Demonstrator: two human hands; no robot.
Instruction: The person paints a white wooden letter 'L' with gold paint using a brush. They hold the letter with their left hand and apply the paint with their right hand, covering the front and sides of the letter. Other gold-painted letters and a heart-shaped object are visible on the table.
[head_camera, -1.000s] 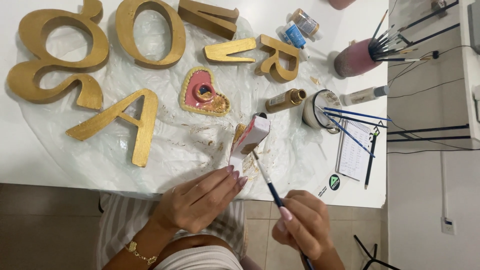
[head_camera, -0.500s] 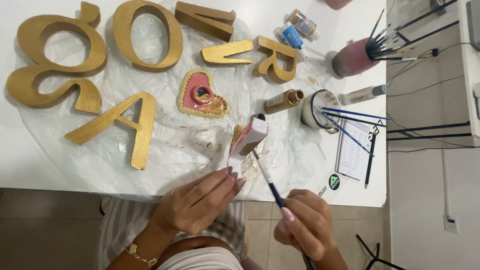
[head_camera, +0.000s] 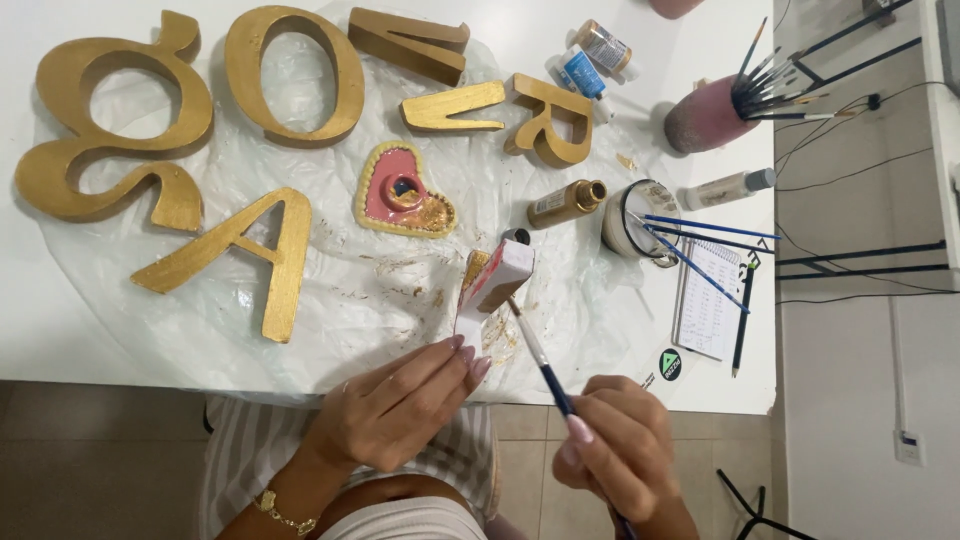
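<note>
White table (head_camera: 90, 340), covered over most of its width by a crumpled clear plastic sheet (head_camera: 380, 290), is seen from above; tiled floor shows below its near edge.

Left hand (head_camera: 395, 410) is noted at the near edge of the table, fingers extended and closed on the lower end of a small wooden piece (head_camera: 490, 285), white on its face and partly gold on its side. The piece is held tilted above the plastic sheet, near the middle of the table's front half. A gold bracelet is worn on the left wrist.

Right hand (head_camera: 610, 450) is clenched around the blue handle of a thin paintbrush (head_camera: 535, 350). The bristle end is seen touching the underside of the wooden piece, at its right edge.

Gold-painted letters (head_camera: 250, 250) are laid out across the sheet to the left and along the far side. A heart-shaped piece (head_camera: 400, 195), pink with a gold rim, lies between them, beyond the held piece. A small gold paint bottle (head_camera: 565, 202) lies on its side to the right of the heart, with a round white container (head_camera: 635, 220) just beside it; blue-handled brushes rest across that container. Further right, a notepad (head_camera: 708, 310) with a dark pen alongside is recorded. A pink pot (head_camera: 705, 115) holding dark brushes lies at the far right, and two small paint bottles (head_camera: 590, 60) lie near the far edge.
</note>
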